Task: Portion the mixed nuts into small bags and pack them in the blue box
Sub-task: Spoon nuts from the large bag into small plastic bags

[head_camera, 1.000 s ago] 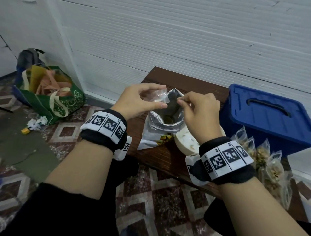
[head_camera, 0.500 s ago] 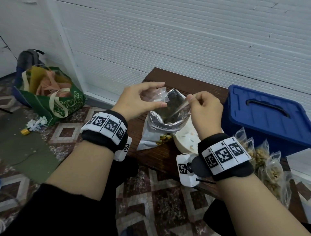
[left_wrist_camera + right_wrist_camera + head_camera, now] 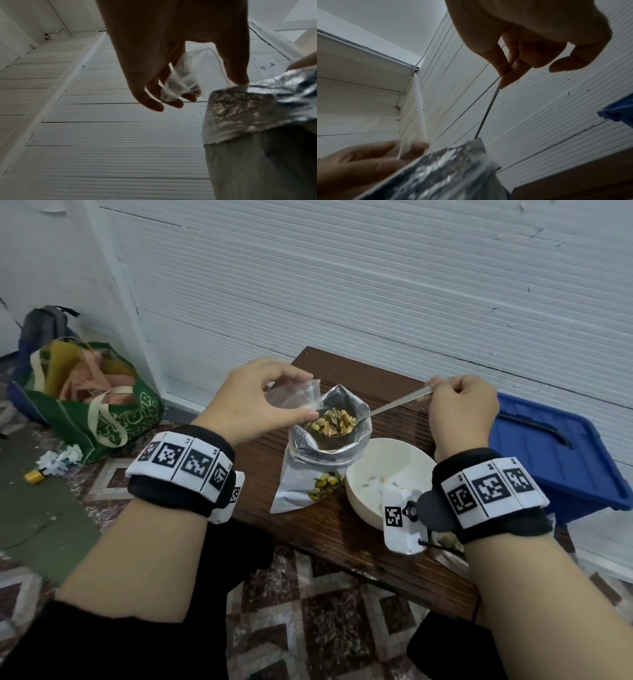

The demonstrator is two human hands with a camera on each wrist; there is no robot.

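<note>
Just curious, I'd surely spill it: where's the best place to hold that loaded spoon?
Probably the far end of the spoon handle, pinched from above as the right hand does. The handle is long and thin, and the nuts sit heaped at the other end, so keep it level.

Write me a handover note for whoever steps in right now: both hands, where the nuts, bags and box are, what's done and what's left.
Left hand: holds an empty small clear bag beside the mouth of the foil nut pouch.
Right hand: pinches the end of a spoon; its bowl, heaped with mixed nuts, is over the open pouch.
White bowl stands right of the pouch; blue box at far right, lid on.
Done: a scoop is loaded.
Left: tip the nuts into the small bag, close it, open the box and pack the bags. How many bags are already filled is hidden by the right wrist.
</note>
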